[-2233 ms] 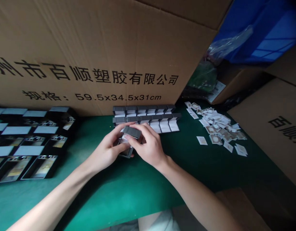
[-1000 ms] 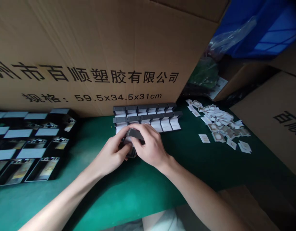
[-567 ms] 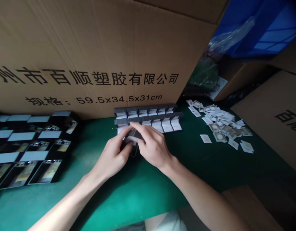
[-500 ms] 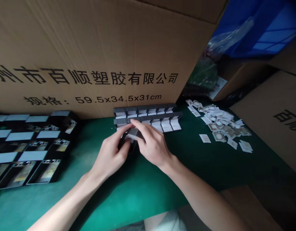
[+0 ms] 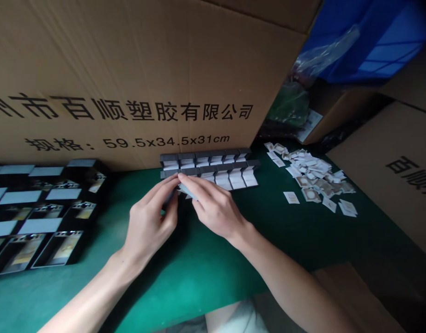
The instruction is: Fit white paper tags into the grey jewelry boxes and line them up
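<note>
Both my hands meet at the middle of the green mat, just in front of a double row of open dark grey gift boxes [image 5: 209, 169] with white inserts. My left hand [image 5: 150, 212] and my right hand [image 5: 213, 208] pinch a small grey box [image 5: 187, 190] between their fingertips. My fingers hide most of it, and its contents cannot be seen. The fingertips of my right hand rest against the front row.
Black trays [image 5: 43, 212] with white cards and printed inserts lie on the green mat [image 5: 206, 263] to the left. Loose white cards [image 5: 313, 178] lie in a heap to the right. A large printed carton [image 5: 130, 69] stands behind, and a blue crate [image 5: 365, 41] sits above right.
My hands have moved up towards the front row. The small grey box has turned and is now mostly hidden between my fingers, and the view has shifted slightly.
</note>
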The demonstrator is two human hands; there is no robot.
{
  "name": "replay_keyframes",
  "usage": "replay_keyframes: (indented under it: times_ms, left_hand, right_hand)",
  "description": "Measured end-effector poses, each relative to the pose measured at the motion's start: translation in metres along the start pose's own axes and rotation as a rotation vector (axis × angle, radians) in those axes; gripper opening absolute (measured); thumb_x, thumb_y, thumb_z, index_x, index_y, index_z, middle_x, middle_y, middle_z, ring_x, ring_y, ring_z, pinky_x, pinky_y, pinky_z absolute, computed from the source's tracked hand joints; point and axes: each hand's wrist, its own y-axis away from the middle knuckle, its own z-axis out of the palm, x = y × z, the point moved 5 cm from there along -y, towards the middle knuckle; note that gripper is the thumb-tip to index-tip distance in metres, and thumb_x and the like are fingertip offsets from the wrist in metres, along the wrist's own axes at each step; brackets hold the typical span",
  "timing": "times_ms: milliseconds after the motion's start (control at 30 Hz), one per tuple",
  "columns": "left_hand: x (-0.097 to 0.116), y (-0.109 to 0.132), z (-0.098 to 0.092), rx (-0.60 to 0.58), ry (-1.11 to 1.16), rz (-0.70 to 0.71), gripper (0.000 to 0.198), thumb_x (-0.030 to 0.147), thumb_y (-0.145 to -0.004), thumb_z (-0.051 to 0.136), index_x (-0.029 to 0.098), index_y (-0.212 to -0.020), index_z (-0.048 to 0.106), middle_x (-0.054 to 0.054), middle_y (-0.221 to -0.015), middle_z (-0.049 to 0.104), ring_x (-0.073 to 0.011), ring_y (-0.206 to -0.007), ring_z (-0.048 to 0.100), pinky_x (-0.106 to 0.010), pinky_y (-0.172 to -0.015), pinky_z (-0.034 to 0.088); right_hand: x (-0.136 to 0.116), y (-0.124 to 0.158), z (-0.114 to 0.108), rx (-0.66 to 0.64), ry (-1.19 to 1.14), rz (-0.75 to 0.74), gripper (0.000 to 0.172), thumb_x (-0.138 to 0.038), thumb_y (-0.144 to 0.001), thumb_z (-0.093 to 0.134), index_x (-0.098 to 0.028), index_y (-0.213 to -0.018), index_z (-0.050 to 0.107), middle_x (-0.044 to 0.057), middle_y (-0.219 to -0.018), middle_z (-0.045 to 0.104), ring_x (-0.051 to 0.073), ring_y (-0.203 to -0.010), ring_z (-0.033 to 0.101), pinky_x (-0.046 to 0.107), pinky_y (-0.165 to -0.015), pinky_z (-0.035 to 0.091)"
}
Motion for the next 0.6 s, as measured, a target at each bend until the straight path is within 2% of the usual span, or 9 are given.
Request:
replay_keyframes:
  times_ms: [100, 200, 267, 333, 467, 600]
  left_hand:
    - [0.0011, 0.001, -0.0013, 0.003, -0.021, 0.004, 0.034, 0.018, -0.099, 0.052, 0.016, -0.128, 0.069, -0.009, -0.132, 0.075, -0.0246, -0.115, 0.075, -0.03, -0.095, 0.06]
    - [0.0016, 0.002, -0.0023, -0.036, -0.031, -0.077, 0.036, 0.02, -0.099, 0.052, 0.016, -0.131, 0.068, -0.007, -0.114, 0.081, -0.0201, -0.088, 0.079, -0.026, -0.077, 0.06]
    - [0.0018, 0.0026, -0.0036, -0.044, -0.03, -0.12, 0.036, 0.022, -0.099, 0.053, 0.017, -0.131, 0.068, -0.005, -0.103, 0.082, -0.018, -0.075, 0.077, -0.025, -0.069, 0.059]
    - [0.0021, 0.0029, -0.0047, -0.031, -0.021, -0.12, 0.036, 0.023, -0.1, 0.053, 0.018, -0.132, 0.069, -0.005, -0.106, 0.082, -0.0198, -0.082, 0.078, -0.027, -0.076, 0.06]
    - [0.0027, 0.0027, -0.0039, -0.004, 0.025, -0.048, 0.036, 0.022, -0.101, 0.051, 0.018, -0.132, 0.068, -0.009, -0.131, 0.075, -0.0259, -0.115, 0.074, -0.032, -0.098, 0.059]
    - [0.0042, 0.0019, -0.0014, -0.013, 0.046, 0.006, 0.035, 0.02, -0.102, 0.05, 0.018, -0.132, 0.067, -0.01, -0.137, 0.072, -0.0245, -0.125, 0.07, -0.032, -0.106, 0.055]
  right_hand:
    - [-0.0001, -0.0007, -0.0007, 0.014, 0.01, 0.003, 0.047, -0.005, -0.102, 0.042, -0.015, -0.145, 0.06, 0.009, -0.132, 0.074, 0.018, -0.124, 0.071, 0.03, -0.11, 0.06]
    - [0.0017, -0.0011, -0.0006, 0.024, 0.008, 0.037, 0.048, -0.007, -0.103, 0.044, -0.021, -0.145, 0.059, 0.006, -0.127, 0.076, 0.017, -0.121, 0.072, 0.029, -0.107, 0.062]
    - [0.0012, -0.0012, -0.0014, 0.056, -0.001, 0.03, 0.047, -0.008, -0.102, 0.045, -0.02, -0.145, 0.06, 0.007, -0.126, 0.076, 0.018, -0.119, 0.073, 0.029, -0.106, 0.062]
    - [-0.0005, -0.0014, -0.0028, 0.095, -0.009, 0.017, 0.045, -0.009, -0.102, 0.046, -0.018, -0.144, 0.06, 0.008, -0.126, 0.076, 0.018, -0.116, 0.074, 0.028, -0.105, 0.063]
    - [-0.0026, -0.002, -0.0029, 0.11, -0.021, 0.057, 0.041, -0.011, -0.102, 0.048, -0.019, -0.14, 0.063, 0.008, -0.123, 0.077, 0.018, -0.11, 0.076, 0.029, -0.1, 0.065]
    - [-0.0032, -0.0015, -0.0021, 0.132, -0.005, 0.088, 0.036, -0.01, -0.102, 0.047, -0.018, -0.131, 0.068, 0.009, -0.119, 0.079, 0.018, -0.105, 0.078, 0.029, -0.096, 0.066]
